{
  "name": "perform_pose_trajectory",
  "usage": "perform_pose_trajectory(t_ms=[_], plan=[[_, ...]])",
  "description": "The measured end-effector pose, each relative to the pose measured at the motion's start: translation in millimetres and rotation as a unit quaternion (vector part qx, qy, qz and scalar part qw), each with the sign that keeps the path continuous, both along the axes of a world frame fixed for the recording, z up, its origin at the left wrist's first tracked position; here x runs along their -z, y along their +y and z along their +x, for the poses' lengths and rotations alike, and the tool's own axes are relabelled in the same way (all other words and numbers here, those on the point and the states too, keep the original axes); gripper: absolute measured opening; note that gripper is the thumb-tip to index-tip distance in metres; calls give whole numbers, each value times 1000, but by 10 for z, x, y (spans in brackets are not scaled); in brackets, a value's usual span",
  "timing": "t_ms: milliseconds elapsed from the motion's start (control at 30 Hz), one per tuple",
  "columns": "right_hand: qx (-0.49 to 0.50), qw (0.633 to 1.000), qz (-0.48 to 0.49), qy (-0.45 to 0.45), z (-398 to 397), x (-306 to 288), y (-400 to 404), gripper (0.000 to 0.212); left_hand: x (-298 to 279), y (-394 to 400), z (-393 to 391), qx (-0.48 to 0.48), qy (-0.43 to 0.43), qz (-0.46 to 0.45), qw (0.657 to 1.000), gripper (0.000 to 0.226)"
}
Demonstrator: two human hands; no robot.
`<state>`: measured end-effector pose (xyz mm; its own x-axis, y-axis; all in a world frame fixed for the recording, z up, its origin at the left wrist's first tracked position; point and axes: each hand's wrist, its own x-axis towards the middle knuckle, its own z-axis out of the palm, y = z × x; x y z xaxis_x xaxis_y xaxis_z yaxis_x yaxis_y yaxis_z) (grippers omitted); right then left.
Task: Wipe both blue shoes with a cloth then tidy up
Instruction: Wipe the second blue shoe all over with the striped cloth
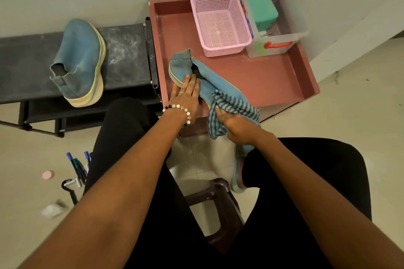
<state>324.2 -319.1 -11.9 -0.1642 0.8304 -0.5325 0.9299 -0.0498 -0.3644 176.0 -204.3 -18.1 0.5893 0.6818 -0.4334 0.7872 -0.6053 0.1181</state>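
Observation:
One blue shoe [209, 81] with a cream sole lies along the front left corner of the reddish tray table [273, 76]. My left hand [185, 94] rests on its side with fingers fairly straight, steadying it. My right hand [236, 129] grips a blue striped cloth [231, 107] bunched against the shoe's toe end. The other blue shoe [80, 61] lies on its side on the black bench [26, 67] at the left, sole facing right.
A pink mesh basket [220, 22] and a clear box [273, 46] holding a green block [262, 13] stand at the tray table's back. Markers [78, 168] and small items lie on the floor left of my knee. A dark stool [218, 203] is between my legs.

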Motion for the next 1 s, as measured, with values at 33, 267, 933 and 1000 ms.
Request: perform_pose_trajectory(t_ms=[33, 267, 933, 1000], plan=[[4, 1000, 1, 7, 5, 13, 46, 77, 4, 1, 4, 1, 3, -1, 1000, 103], [63, 994, 39, 75, -116, 40, 633, 76, 0, 44, 16, 18, 27, -9, 999, 101], [250, 941, 9, 229, 180, -255, -189, 64, 7, 31, -4, -13, -8, -9, 1000, 81], [393, 861, 44, 320, 300, -418, -229, 55, -23, 34, -17, -10, -16, -11, 1000, 86]])
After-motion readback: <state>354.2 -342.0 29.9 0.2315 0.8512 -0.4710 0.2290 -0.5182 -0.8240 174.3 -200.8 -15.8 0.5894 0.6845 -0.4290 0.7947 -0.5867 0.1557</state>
